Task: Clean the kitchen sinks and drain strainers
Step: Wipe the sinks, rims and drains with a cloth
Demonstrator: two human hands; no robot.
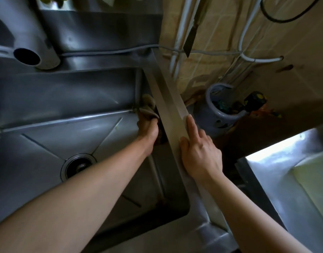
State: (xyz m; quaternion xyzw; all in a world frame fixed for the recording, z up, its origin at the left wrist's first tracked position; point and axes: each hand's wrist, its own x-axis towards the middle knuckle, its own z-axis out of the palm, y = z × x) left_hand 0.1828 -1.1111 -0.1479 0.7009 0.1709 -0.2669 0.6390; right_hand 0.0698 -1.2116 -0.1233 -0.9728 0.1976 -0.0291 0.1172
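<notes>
Reaching down into the steel sink (47,143), the person's left hand (148,129) has its fingers curled around a brownish cloth (148,106) and holds it against the basin's right wall, near the far right corner. The right hand (199,154) rests on the sink's flat right rim (168,105), fingers straight and relaxed, the index finger stretched along the metal. The round drain strainer (77,167) sits in the basin floor, well apart from the cloth. Beyond the rim, a grey bucket (217,114) stands on the floor beside the tiled wall (221,33). No brand, label or writing can be read anywhere.
</notes>
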